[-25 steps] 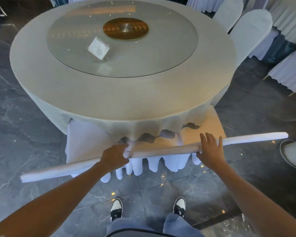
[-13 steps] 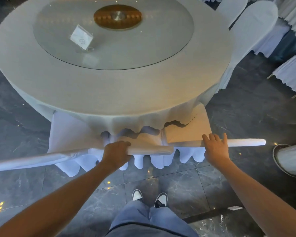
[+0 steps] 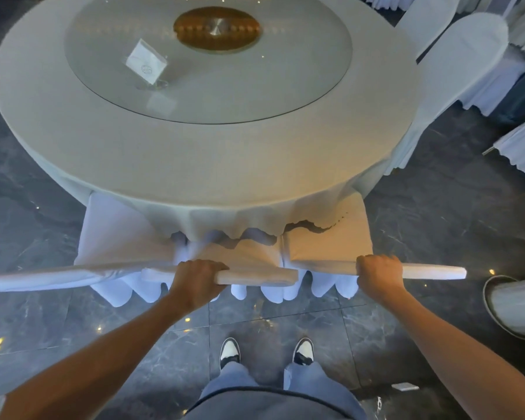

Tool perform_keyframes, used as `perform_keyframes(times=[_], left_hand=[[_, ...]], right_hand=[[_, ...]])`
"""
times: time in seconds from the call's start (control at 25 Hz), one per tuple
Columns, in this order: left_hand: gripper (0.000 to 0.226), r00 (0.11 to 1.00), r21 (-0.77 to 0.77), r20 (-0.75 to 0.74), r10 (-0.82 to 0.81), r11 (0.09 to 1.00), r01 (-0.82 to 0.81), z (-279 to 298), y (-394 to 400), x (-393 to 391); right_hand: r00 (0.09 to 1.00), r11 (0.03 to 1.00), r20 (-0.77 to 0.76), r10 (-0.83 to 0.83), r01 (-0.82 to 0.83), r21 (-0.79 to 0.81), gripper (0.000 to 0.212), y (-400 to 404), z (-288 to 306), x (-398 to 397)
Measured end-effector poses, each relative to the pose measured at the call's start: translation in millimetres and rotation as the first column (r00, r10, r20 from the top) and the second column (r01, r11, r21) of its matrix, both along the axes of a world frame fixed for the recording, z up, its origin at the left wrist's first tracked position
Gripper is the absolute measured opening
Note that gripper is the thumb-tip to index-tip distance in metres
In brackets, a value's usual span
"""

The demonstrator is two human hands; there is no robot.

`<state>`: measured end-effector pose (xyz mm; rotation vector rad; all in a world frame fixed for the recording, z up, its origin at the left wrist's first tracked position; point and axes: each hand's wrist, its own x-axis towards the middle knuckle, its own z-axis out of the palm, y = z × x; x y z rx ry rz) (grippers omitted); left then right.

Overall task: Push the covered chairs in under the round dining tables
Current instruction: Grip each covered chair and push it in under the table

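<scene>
We have three covered chairs lined up at the near edge of the round table, their seats tucked partly under the hanging tablecloth. Our left hand curls over the top of the middle chair, fingers wrapped round its back edge. Our right hand is clenched round the top of the right chair, whose back rail runs out to the right past our knuckles. The left chair sits just beside the middle one, its back top stretching off to the left edge, untouched.

On the table lies a glass turntable with a brass hub at its far middle and a small white card stand on its left part. Two more covered chairs stand at the far right of the table, and further white draping hangs beyond them. Below us are our shoes on the dark marble floor, with a pale round object near right, cut off by the frame.
</scene>
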<state>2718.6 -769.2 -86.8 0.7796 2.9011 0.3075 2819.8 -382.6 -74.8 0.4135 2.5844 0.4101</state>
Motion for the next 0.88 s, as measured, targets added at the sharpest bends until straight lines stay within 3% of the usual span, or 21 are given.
perform_keyframes(times=[0.16,0.36,0.64,0.88], left_hand=[[0.020,1.000,-0.020,-0.020,0.023,1.000,-0.023,3.5,25.0,19.1],[0.034,0.986,-0.105,0.119,0.114,0.989,-0.102,7.4,52.5,40.3],[0.025,0.978,-0.174,0.103,0.179,0.972,-0.159,5.6,57.7,41.3],[0.016,0.971,-0.147,0.118,0.207,0.971,-0.189,7.3,72.6,29.0]], right_hand=[[1.000,0.999,0.012,0.029,-0.029,-0.035,0.012,24.4,1.3,2.6],[0.999,0.997,-0.002,0.050,-0.050,-0.059,0.016,46.0,0.5,7.2],[0.994,0.988,-0.036,0.107,-0.110,-0.104,0.019,61.9,-5.1,10.4],[0.992,0.988,-0.047,0.120,-0.124,-0.091,0.017,71.5,-3.0,-5.2]])
